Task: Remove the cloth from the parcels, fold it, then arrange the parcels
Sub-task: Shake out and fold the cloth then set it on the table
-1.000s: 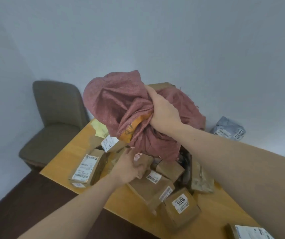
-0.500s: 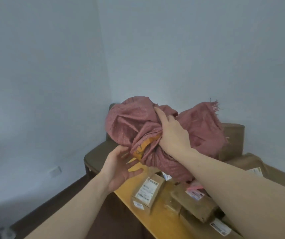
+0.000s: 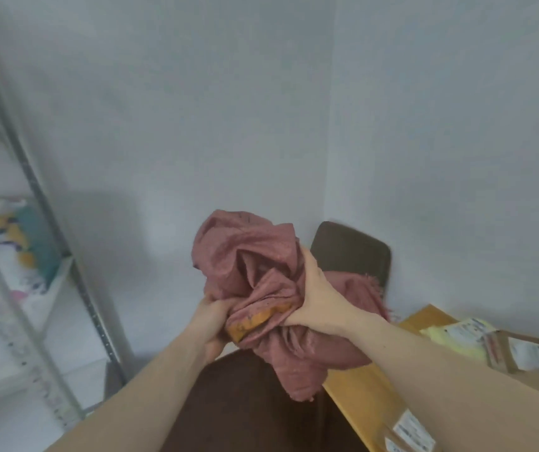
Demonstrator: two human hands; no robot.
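A crumpled dusty-pink cloth (image 3: 255,272) with an orange edge is bunched in the air left of the table. My right hand (image 3: 318,298) grips it from the right side, fingers buried in the folds. My left hand (image 3: 211,316) holds its lower left part, fingers curled into the fabric. A loose end hangs down below my right wrist. Brown parcels (image 3: 519,350) with white labels lie on the wooden table (image 3: 359,389) at the right edge, partly cut off; another labelled parcel (image 3: 408,432) shows at the bottom.
A dark chair (image 3: 353,249) stands behind the cloth against the wall. A metal shelf rack (image 3: 43,203) with colourful items stands at the left. Dark floor lies below my arms. A yellow item (image 3: 450,340) lies among the parcels.
The view has swung left, away from the table. The cloth came off the parcel pile with my right hand, and my left hand, open before, now grips the cloth's lower left.
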